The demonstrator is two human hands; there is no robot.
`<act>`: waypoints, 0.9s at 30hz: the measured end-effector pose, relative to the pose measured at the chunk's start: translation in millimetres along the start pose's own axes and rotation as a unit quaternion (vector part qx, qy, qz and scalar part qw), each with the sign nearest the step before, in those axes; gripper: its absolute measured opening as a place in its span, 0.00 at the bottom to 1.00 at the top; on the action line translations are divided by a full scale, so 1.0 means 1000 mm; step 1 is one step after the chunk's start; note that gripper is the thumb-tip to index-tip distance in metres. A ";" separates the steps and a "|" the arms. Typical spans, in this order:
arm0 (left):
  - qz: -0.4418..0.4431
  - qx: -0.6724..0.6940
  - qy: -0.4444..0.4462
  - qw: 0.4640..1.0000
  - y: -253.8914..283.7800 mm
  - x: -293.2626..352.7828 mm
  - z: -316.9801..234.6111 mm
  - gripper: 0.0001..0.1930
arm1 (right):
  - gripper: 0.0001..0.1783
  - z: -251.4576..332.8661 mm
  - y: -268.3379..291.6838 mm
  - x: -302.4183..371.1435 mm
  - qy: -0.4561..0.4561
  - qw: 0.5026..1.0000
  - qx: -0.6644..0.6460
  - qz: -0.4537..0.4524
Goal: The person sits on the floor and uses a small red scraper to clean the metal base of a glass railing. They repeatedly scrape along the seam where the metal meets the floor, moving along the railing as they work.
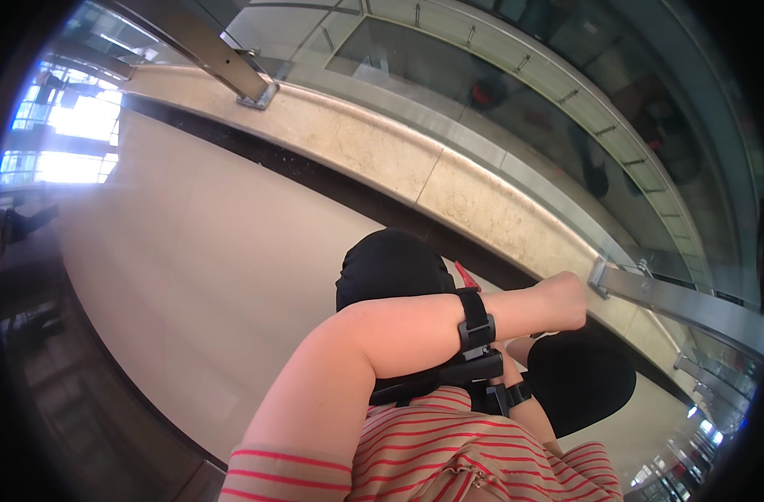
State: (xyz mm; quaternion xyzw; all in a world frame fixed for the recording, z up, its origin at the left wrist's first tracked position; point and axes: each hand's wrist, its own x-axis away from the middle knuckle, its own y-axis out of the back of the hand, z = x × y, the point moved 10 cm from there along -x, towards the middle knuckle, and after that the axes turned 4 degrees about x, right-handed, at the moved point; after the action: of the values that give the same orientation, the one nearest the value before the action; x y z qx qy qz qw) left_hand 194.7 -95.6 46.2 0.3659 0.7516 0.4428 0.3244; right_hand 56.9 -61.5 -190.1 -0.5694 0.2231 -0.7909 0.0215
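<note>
My left forearm crosses in front of my body to the right, with a black buckled strap (475,325) around it. At its end my left hand (563,301) is closed, its fingers curled under. Whatever it may hold is hidden. Below that forearm my right hand (516,350) shows only in part; its fingers are hidden. A second black strap (520,393) circles my right forearm. Beside the left strap sticks up a small red piece (465,277). Two black rounded shapes, like covered knees, lie beyond my left forearm (394,268) and right of my right arm (582,383).
Ahead runs a marble ledge (348,151) with a dark floor strip along it. Metal posts (240,79) and glass panels stand on the ledge, with a lower level visible through them. A pale tiled floor (206,251) spreads to the left, bordered by dark tiles.
</note>
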 end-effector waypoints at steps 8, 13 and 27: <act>0.018 0.024 0.000 1.000 -0.013 0.000 0.014 0.02 | 0.11 -0.012 0.013 0.009 0.005 1.000 0.013 0.015; 0.020 0.013 0.011 1.000 -0.016 -0.004 0.016 0.03 | 0.11 -0.013 0.014 0.024 -0.007 0.999 0.013 0.031; 0.018 -0.013 -0.011 1.000 -0.026 -0.025 -0.015 0.04 | 0.10 -0.005 0.031 0.029 0.056 0.998 0.006 0.017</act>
State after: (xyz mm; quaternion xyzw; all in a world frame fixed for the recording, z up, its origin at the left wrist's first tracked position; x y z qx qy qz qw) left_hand 189.1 -131.4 33.0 0.3802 0.7353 0.4541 0.3295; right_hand 35.3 -96.2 -177.6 -0.5202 0.2289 -0.8224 0.0254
